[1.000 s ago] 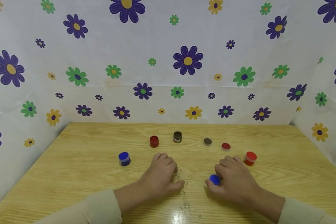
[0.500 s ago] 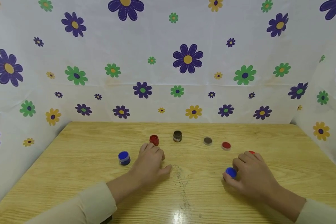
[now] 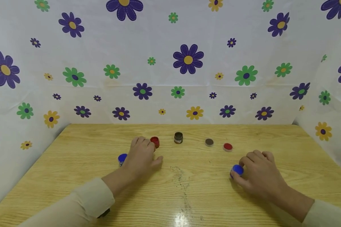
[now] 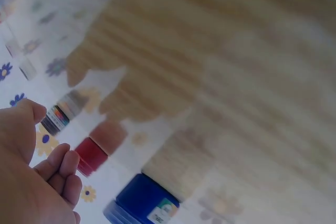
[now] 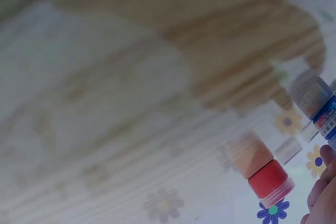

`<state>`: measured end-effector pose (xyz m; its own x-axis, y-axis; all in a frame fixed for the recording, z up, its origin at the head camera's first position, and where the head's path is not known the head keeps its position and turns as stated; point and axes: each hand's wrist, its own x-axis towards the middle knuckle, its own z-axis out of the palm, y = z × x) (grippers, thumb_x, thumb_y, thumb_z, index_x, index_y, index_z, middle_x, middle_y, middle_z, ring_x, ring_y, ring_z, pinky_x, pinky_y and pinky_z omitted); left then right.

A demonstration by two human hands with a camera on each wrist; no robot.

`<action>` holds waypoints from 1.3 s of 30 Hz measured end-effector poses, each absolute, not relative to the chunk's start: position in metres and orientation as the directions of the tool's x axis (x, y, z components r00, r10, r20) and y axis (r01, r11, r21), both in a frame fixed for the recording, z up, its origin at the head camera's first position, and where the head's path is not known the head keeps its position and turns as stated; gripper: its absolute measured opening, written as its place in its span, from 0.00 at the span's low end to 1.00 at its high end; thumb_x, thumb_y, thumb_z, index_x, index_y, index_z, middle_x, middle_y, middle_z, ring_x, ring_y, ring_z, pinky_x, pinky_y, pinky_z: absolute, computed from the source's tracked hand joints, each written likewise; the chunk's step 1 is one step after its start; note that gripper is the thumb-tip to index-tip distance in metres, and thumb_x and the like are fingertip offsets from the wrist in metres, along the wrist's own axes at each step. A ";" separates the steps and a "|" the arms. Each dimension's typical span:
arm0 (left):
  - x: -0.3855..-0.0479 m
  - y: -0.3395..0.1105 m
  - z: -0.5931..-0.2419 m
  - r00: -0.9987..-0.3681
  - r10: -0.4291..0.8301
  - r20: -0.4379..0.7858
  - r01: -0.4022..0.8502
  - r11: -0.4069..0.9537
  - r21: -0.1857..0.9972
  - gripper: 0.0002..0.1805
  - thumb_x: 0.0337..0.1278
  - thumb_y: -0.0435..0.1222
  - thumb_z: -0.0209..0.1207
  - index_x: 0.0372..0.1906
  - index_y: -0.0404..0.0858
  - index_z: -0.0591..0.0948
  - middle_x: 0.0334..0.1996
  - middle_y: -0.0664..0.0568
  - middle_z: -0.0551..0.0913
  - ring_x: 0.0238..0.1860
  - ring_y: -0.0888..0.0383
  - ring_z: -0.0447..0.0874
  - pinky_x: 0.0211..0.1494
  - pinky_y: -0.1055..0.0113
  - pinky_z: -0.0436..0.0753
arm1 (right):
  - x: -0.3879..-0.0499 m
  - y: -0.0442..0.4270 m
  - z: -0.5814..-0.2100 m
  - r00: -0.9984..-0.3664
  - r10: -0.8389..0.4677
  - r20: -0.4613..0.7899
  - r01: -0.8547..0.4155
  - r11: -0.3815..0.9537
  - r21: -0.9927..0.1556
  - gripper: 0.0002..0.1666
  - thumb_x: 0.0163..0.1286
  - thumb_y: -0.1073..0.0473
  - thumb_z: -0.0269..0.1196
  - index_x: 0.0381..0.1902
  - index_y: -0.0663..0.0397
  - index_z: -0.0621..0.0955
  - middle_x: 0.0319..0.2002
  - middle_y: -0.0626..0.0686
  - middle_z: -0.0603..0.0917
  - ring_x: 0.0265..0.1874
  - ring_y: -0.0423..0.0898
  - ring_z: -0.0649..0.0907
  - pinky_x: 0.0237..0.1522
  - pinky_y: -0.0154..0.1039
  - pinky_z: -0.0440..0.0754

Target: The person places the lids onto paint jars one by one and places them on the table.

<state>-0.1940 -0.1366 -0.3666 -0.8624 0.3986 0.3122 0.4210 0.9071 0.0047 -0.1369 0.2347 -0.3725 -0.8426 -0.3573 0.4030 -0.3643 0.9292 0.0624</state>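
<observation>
Right hand (image 3: 260, 173) pinching a blue jar (image 3: 237, 170)

The blue jar is sitting lower right in the frame. Left of centre, the left hand (image 3: 138, 157) is hovering by a red jar (image 3: 156, 141), thumb standing apart from loosely bent fingers. 2 lids (image 3: 209, 142) are lying right of centre.

"Where can a hand pass across the tabletop (image 3: 196, 195)?"

"Up the middle: from the near edge between left hand (image 3: 140, 157) and right hand (image 3: 261, 175), then between dark jar (image 3: 178, 138) and dark lid (image 3: 209, 142) to the far edge."

"And by the left edge?"

"Room there, outside the left blue jar (image 3: 122, 158); inward, the left hand and open red jar (image 3: 156, 142) stand in the way."

"Towards the right edge?"

"Right hand, gripping the other blue jar (image 3: 237, 170), and closed red jar (image 5: 269, 180) obstruct that."
</observation>
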 end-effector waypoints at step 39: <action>-0.235 -0.143 -0.365 -0.947 0.202 0.248 0.222 0.974 0.054 0.28 0.48 0.59 0.63 0.14 0.41 0.71 0.22 0.50 0.74 0.36 0.46 0.70 0.55 0.50 0.67 | -0.196 0.240 -0.367 -0.883 -0.260 0.391 -0.296 0.954 -0.036 0.14 0.64 0.54 0.61 0.39 0.59 0.84 0.41 0.59 0.83 0.46 0.59 0.76 0.48 0.60 0.64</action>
